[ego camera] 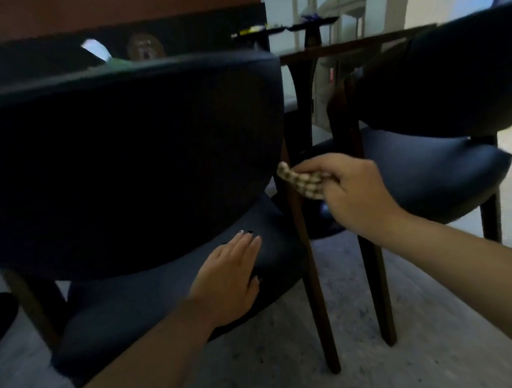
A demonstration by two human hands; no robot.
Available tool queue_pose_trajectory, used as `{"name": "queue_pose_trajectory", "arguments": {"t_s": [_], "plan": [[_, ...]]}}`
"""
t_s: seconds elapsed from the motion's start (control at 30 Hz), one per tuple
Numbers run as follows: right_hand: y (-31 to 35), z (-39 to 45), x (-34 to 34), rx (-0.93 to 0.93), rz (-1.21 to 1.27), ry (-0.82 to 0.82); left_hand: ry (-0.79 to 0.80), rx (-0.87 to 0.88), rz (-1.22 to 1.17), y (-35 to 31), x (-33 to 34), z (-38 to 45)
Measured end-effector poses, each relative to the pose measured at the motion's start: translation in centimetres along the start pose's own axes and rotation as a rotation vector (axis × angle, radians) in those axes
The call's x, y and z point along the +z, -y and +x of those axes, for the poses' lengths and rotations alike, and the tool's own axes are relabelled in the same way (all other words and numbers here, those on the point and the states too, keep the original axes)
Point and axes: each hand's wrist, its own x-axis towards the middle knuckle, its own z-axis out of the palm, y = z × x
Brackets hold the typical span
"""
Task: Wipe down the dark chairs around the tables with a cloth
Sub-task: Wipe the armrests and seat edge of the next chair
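While my left hand (pixel 227 282) lies flat on the rear edge of the near chair's seat (pixel 129 305), its fingers straight and pressed together, pointing up toward the backrest, my right hand (pixel 350 193) works off to the side. I see its fingers curled around a checkered cloth (pixel 299 178), pinching it so a bunched end sticks out to the left. That end touches the brown wooden back leg (pixel 305 251) of the near chair, just below the lower right corner of the dark backrest (pixel 125 160).

I make out the near chair from behind: a wide, curved, dark padded backrest fills most of the left half of the view, with the dark seat cushion showing under it. To the right stands a second dark chair (pixel 441 168), with its own padded seat and a curved backrest up in the right corner; its wooden leg stands close beside the near chair's leg.

Behind both chairs I see a brown wooden table (pixel 344 48) edge, and further back another dark tabletop carrying small blurred objects I cannot identify. Underfoot is pale grey speckled floor (pixel 291 373).
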Motion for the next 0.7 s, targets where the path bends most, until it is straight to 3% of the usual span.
{"name": "queue_pose_trajectory", "arguments": {"t_s": [0.23,0.33,0.4,0.5,0.63,0.7], "plan": [[11.8,5.5,-4.0,-0.336,0.289,-0.245,-0.459,0.327,-0.042,-1.9,-14.5,-6.1],[15.5,7.7,-3.2,-0.467,0.185,-0.284,-0.642,0.342,0.067,0.6,-20.5,-8.1],[17.2,8.7,-1.9,-0.442,0.206,-0.213,-0.685,0.255,0.161,2.6,-23.9,-8.8],[18.1,10.2,0.3,-0.324,0.153,-0.042,-0.570,-0.023,0.186,5.4,-27.6,-8.4],[18.0,14.3,1.1,-0.125,0.066,0.200,-0.070,-0.249,-0.402,11.0,-29.3,-5.1],[17.8,16.6,1.5,-0.073,-0.012,0.270,0.019,-0.254,-0.468,14.1,-28.3,-2.6]]}}
